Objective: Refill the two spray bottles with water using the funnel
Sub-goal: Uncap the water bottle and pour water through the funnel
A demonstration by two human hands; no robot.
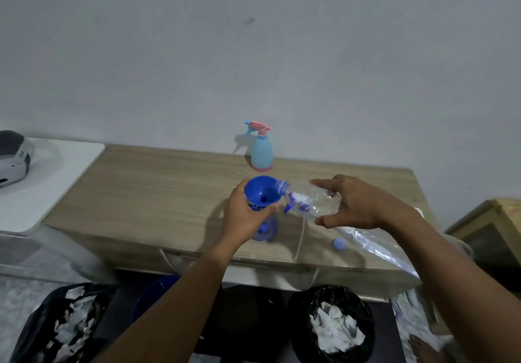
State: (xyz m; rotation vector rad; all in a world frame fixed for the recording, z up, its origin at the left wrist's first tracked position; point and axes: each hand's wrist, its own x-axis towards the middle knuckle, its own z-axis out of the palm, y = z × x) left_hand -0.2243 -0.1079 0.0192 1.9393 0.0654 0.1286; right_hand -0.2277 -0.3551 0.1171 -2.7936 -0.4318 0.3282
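A blue funnel (262, 190) sits in the neck of a clear spray bottle (266, 229) standing on the wooden table (158, 188). My left hand (244, 216) grips the funnel's stem and the bottle's neck. My right hand (363, 203) holds a clear plastic water bottle (311, 200) tipped on its side, its mouth over the funnel's rim. A light-blue spray bottle (261, 152) with a pink trigger head stands upright at the table's back edge. A blue cap (339, 243) lies near the front right. A blue spray-head part (287, 208) shows behind the water bottle.
A clear plastic bag (375, 245) lies on the table's right end. Under the table stand a blue bucket (153, 295) and two black bags of crumpled paper (64, 326) (335, 326). A white side table (42, 182) is at left, a wooden crate (496, 221) at right.
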